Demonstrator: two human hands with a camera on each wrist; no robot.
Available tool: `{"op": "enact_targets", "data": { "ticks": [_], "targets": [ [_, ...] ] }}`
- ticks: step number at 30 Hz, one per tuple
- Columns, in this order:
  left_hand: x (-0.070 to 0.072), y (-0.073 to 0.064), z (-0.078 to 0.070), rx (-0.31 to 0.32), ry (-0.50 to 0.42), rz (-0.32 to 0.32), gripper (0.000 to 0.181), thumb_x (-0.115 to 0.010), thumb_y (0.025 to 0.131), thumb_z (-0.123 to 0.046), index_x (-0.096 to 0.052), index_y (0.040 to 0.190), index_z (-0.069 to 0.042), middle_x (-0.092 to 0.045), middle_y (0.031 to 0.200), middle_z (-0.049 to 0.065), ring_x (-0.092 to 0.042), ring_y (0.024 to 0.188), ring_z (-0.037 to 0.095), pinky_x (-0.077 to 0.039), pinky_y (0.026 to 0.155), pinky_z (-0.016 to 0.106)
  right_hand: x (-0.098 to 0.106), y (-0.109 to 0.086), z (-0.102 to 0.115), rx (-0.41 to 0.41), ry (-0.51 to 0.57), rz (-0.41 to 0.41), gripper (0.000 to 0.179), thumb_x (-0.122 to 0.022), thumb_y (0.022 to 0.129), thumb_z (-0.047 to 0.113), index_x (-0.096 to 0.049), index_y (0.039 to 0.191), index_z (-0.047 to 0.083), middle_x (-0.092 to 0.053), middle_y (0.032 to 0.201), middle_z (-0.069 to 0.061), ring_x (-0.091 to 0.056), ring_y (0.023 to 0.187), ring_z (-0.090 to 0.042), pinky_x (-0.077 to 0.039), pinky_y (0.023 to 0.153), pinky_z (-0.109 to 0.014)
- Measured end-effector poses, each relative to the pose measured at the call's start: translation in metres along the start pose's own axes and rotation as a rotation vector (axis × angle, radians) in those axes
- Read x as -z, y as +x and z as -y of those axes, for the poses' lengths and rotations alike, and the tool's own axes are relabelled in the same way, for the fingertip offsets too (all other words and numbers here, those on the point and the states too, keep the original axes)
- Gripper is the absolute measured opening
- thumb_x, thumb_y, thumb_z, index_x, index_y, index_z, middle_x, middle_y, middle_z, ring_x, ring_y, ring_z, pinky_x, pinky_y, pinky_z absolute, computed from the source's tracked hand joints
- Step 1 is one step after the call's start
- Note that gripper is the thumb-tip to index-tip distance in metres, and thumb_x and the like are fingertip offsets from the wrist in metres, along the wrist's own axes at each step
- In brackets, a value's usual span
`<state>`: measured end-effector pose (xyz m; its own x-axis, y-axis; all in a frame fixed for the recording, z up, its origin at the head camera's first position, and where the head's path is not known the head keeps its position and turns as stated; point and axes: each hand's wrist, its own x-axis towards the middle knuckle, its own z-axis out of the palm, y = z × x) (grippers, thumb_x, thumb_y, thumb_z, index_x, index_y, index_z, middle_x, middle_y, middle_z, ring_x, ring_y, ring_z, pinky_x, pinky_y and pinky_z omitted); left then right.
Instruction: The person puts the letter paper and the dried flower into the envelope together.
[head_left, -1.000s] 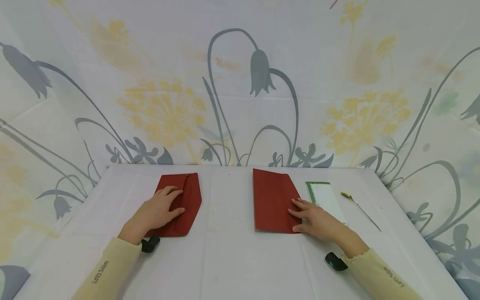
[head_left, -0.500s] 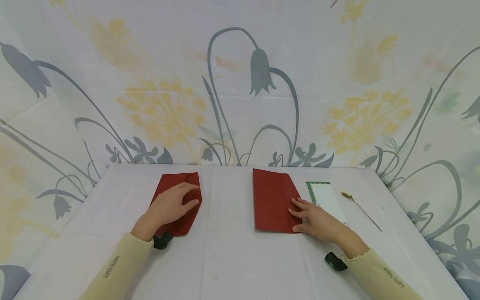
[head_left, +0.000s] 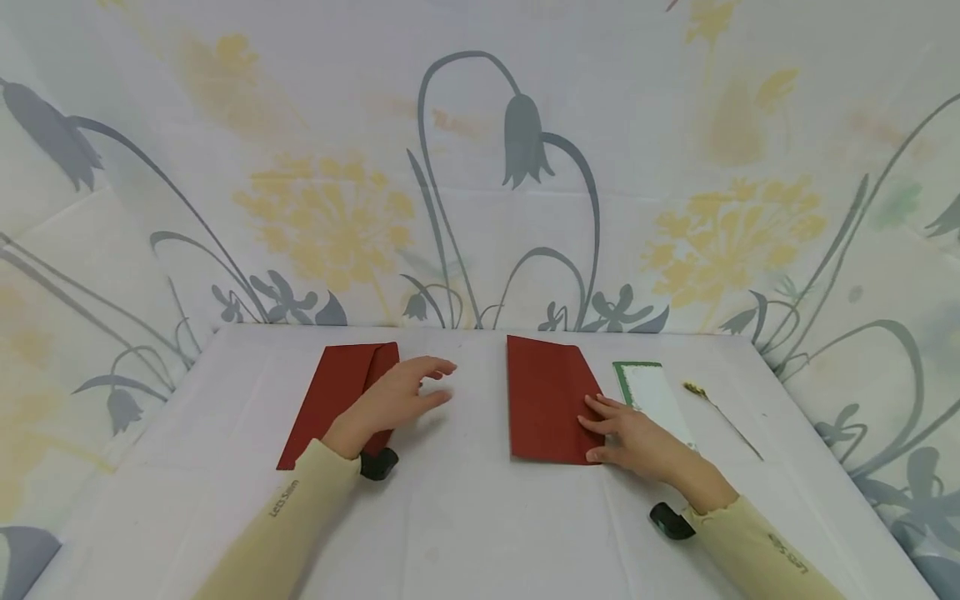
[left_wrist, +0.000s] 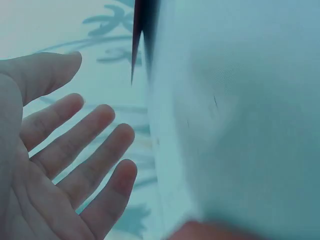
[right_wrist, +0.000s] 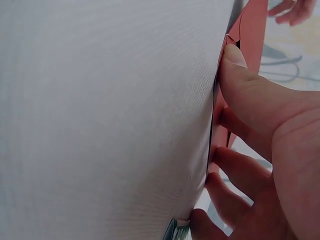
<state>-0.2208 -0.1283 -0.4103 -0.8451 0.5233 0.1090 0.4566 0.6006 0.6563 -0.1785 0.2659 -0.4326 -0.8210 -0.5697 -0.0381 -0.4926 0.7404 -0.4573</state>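
My left hand [head_left: 393, 396] reaches over the right edge of a red envelope [head_left: 330, 387] on the left of the table, its fingers past the edge and holding nothing. The left wrist view shows the same hand with fingers spread and the palm bare. A second red envelope [head_left: 551, 404] lies right of the middle, slightly lifted along its left side. On its right part rest the spread fingertips of my right hand [head_left: 637, 440]. In the right wrist view the thumb and fingers touch the red paper [right_wrist: 250, 40].
A white card with a green border [head_left: 654, 396] lies beyond the right hand, partly covered by it. Farther right is a thin-stemmed yellow flower [head_left: 696, 390]. A white cloth covers the table [head_left: 465, 533], and a flower-patterned cloth [head_left: 480, 208] hangs behind it.
The left hand has slid rightward off the left envelope's flap, from its middle to past its right edge, uncovering its left part. The right hand stays on the other envelope.
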Motion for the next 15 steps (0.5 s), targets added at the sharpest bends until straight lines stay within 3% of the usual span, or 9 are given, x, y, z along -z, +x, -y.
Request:
{"op": "enact_targets", "data": {
  "ticks": [9,15],
  "targets": [
    [-0.030,0.041,-0.018,-0.099,-0.098,0.088,0.042,-0.064,0.098,-0.017,-0.055,0.136,-0.002,-0.059,0.133,0.010,-0.057,0.120,0.025,-0.045,0.101,0.039,0.000,0.000,-0.001,0.000,-0.005,0.009,0.060,-0.075,0.089,0.030,-0.056,0.135,-0.004,-0.033,0.153,-0.028,-0.023,0.143,-0.050,-0.032,0.107,-0.061],
    [-0.047,0.062,-0.031,-0.127,-0.073,0.143,0.038,-0.066,0.097,-0.018,-0.058,0.133,-0.006,-0.061,0.130,0.005,-0.057,0.119,0.020,-0.046,0.101,0.035,0.002,0.001,0.001,-0.003,-0.012,0.016,0.059,-0.075,0.089,0.028,-0.056,0.135,-0.005,-0.033,0.153,-0.028,-0.023,0.142,-0.050,-0.032,0.107,-0.061]
  ]
}}
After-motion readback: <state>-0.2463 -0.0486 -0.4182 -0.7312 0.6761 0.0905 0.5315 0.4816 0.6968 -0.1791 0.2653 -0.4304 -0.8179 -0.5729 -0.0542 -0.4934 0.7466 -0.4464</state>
